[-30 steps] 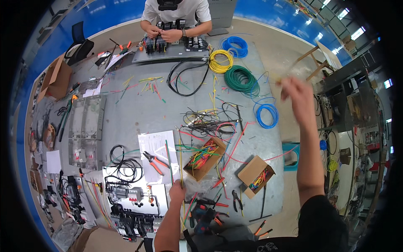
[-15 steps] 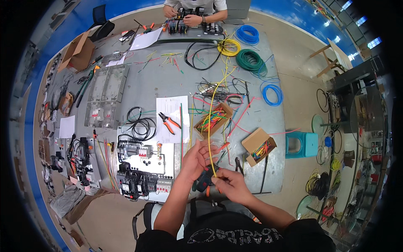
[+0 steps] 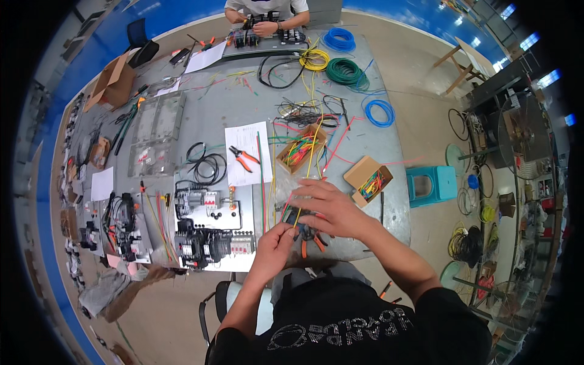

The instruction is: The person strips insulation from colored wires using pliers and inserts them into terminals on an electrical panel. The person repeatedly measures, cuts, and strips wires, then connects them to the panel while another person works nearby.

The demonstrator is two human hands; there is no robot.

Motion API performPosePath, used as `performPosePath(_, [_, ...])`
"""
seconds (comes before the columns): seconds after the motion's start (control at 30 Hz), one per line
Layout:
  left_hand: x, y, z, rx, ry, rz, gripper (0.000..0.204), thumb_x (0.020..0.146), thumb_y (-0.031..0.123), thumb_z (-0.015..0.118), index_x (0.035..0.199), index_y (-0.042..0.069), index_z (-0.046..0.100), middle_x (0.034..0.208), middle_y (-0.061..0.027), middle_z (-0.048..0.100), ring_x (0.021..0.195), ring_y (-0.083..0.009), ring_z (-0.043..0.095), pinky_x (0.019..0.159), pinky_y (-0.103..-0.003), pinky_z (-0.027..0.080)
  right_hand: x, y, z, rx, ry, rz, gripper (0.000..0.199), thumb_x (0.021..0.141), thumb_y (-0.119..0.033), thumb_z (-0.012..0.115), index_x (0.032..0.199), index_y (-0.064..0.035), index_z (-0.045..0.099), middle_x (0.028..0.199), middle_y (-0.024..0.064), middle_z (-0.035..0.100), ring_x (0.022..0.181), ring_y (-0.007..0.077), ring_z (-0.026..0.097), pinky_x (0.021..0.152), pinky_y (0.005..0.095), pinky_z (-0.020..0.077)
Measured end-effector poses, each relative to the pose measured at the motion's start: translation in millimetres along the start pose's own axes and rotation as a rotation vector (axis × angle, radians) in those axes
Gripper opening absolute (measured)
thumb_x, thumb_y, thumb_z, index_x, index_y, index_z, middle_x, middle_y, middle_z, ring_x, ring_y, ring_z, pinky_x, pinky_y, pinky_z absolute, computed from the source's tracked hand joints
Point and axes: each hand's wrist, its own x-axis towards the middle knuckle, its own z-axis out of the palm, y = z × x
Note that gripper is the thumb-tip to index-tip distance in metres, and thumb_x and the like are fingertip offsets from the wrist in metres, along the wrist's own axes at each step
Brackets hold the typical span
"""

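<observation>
- Your left hand (image 3: 275, 241) sits at the near edge of the grey table (image 3: 201, 121), fingers pinched narrow around the lower end of a yellow wire (image 3: 310, 161).
- Your right hand (image 3: 328, 207) lies just beyond and to the right, fingers spread wide and curved over a small dark tool (image 3: 298, 217). Whether it grips the tool cannot be told.
- Orange-handled pliers (image 3: 310, 238) lie on the table edge under your right hand.
- The yellow wire runs from your left fingers away from you, across an open cardboard box (image 3: 299, 149) of mixed coloured wire pieces, toward the yellow coil (image 3: 314, 59).
- To the left of your hands, a white panel (image 3: 210, 225) carries rows of black and white electrical modules.
- To the right, a second, smaller cardboard box (image 3: 368, 177) holds more coloured wire ends, near the table's right edge.
- Further out, a second pair of orange pliers (image 3: 244, 158) rests on a white paper sheet (image 3: 246, 152), beside a loop of black cable (image 3: 207, 163).
- A blue wire coil (image 3: 380, 112) lies near the right edge; a green coil (image 3: 345, 72) and another blue coil (image 3: 338, 39) lie beyond it.
- A turquoise stool (image 3: 431, 182) stands on the floor just beside the table's right side.
- At the far end, another person's hands (image 3: 263, 25) work on a device.
</observation>
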Motion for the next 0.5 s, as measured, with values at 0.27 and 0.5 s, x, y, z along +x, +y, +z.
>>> performPosePath(0.27, [-74.2,18.9,17.4,0.644,0.042,0.115,0.012,0.098,0.013,0.061,0.097,0.001,0.062,0.071,-0.0164,0.060,0.061,-0.0284,0.057,0.060,-0.034,0.047,-46.6,-3.2,12.7,-0.070,-0.348,-0.212,0.014,0.087,-0.023,0.072,0.098,-0.0149,0.069,0.097,0.0011,0.065,0.103,0.0225,0.062,0.095,0.0428,0.0436])
performPosePath(0.5, [-149.0,67.5,-0.3,1.013,0.054,0.181,0.010,0.094,0.014,0.062,0.095,0.005,0.061,0.081,-0.0199,0.065,0.075,-0.0422,0.064,0.063,-0.051,0.049,-61.4,43.6,-6.9,-0.166,-0.291,-0.324,0.013,0.084,-0.021,0.072,0.096,-0.0157,0.070,0.086,0.0006,0.065,0.088,0.0230,0.062,0.082,0.0393,0.0461])
